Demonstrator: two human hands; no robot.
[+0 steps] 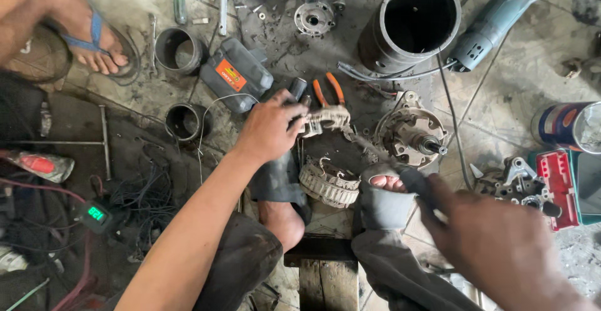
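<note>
My left hand (pixel 269 129) is closed around a dark stubby handle (pixel 298 88), pressed against a pale metal part with wire ends (pixel 327 119) on the floor. My right hand (pixel 494 242), blurred in the near right, grips a dark tool handle (pixel 414 182) whose thin shaft points up-left toward that part. A round wound stator ring (pixel 328 186) lies between my two feet (pixel 385 189). Just right of the pale part sits a grey motor housing with a shaft (pixel 413 135).
Orange-handled pliers (pixel 328 88), a grey box with an orange label (pixel 235 73), two short pipe rings (pixel 178 48), a big black cylinder (pixel 416 20) and an angle grinder (pixel 494 23) lie beyond. Another person's foot (pixel 87 35) is top left. A red case (pixel 557 186) sits right; tangled wires (pixel 144 204) lie left.
</note>
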